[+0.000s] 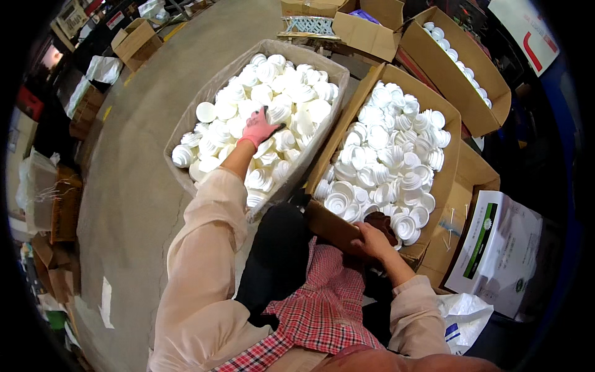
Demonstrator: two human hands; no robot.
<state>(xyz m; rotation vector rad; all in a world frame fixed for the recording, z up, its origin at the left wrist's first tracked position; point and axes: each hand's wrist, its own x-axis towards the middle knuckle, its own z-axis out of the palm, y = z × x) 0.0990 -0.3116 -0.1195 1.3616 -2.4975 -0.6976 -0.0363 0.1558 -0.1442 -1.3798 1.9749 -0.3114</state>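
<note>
Head view: a seated person is working between two containers of white, round, ridged pieces. The left hand (257,129), in a pink glove with dark fingertips, is lying over the white pieces (266,73) in a plastic-lined box (304,56); its fingers are spreading apart from the thumb, and it is not visibly gripping a piece, although contact beneath the palm is remaining hidden. The right hand (376,243), apparently bare, is resting with bent fingers at the near wall of an open cardboard box (331,224), beside a dark brown item (383,224); whether it is grasping the item or the wall, one cannot tell. The ridged pieces (393,155) in this cardboard box are lying loosely at mixed angles, some apparently nesting in short stacks. Beyond it, a long carton (489,118) is holding a row of white rounded pieces (462,67) along one side. As to progress, the handling is appearing unfinished: both large containers are holding many unsorted pieces, while only the long carton is showing an orderly row; which portion is done, the view is not settling.
</note>
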